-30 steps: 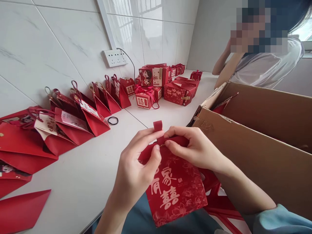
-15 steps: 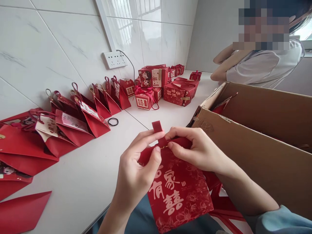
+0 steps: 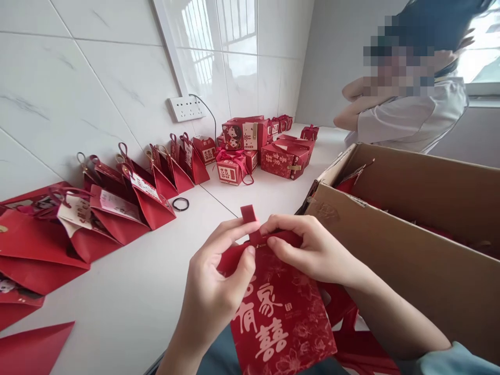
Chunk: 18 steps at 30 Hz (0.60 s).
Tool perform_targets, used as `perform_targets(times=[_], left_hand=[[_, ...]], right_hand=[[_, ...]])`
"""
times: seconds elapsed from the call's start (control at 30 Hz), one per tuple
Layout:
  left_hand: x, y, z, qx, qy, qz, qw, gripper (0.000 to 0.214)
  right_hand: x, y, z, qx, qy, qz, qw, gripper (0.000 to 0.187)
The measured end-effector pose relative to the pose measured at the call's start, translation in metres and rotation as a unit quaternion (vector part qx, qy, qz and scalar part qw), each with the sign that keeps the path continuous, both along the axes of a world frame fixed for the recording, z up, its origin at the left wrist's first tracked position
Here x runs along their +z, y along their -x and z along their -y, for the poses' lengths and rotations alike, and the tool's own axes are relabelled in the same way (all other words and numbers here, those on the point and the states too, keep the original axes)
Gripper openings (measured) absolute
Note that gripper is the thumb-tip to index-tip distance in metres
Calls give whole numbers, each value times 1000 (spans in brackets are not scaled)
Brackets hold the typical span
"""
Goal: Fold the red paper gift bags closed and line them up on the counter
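Note:
A red gift box (image 3: 289,312) with pale Chinese characters and flower prints hangs in front of me, over my lap. My left hand (image 3: 224,276) pinches its top edge on the left, thumb on the near face and fingers behind. On the right of the same edge, my right hand (image 3: 300,247) grips with thumb and forefinger. Between the two hands a plain red strap (image 3: 249,214) sticks up from the box top, its free end pointing upward. The small fastening under the fingertips is mostly covered.
Folded red gift boxes with loops (image 3: 113,213) line the white table (image 3: 128,291) at left. Finished red boxes (image 3: 244,140) stand by the wall, near a socket strip (image 3: 186,108). A black band (image 3: 180,203) lies mid-table. A cardboard box (image 3: 390,245) stands at right, a person (image 3: 406,114) beyond it.
The view has tilted up slightly, so things sit lower in it. Both hands keep their hold on the gift box and its strap. The person behind has shifted an arm and their head.

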<state>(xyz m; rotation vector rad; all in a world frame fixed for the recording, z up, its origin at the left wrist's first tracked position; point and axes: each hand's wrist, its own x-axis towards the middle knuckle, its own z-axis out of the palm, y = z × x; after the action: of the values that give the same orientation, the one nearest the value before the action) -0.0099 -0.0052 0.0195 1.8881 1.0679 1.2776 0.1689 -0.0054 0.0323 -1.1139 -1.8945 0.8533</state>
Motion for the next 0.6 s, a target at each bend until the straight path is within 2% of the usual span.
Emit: perform_targets(times=[0.07,0.1,0.13,0.17,0.23,0.27,0.33,0.4,0.47,0.57,0.6], left_hand=[[0,0,0,27,8,7,1000,27],[0,0,0,43,14,11,999,26],[-1,0,0,58,20,16,998,25],[-1,0,-1,71,28,21,997,24],[-2,1,-3,93,43,31,994,25],[-3,2,-4,103,49,36,993,25],[-6,3,-7,120,58,45,990,29],[-8,4,-8,124,62,51,989,33],[-9,5,-8,118,58,53,990,33],[-9,6,-5,112,46,55,991,30],[-8,6,-4,110,44,57,991,29]], right_hand=[[-1,-8,-8,-8,-46,12,999,20],[-2,-13,-15,-48,-95,8,994,27],[-3,-20,-22,-114,-158,-3,981,41],[-4,-26,-31,-200,-231,-20,952,57],[-4,-41,-51,-362,-361,-44,858,79],[-4,-47,-60,-415,-411,-34,811,83],[-3,-57,-74,-451,-491,33,745,84],[-1,-61,-80,-427,-554,119,705,83],[1,-62,-78,-426,-568,145,689,79],[2,-60,-65,-479,-519,109,699,75],[1,-60,-60,-478,-525,111,695,76]])
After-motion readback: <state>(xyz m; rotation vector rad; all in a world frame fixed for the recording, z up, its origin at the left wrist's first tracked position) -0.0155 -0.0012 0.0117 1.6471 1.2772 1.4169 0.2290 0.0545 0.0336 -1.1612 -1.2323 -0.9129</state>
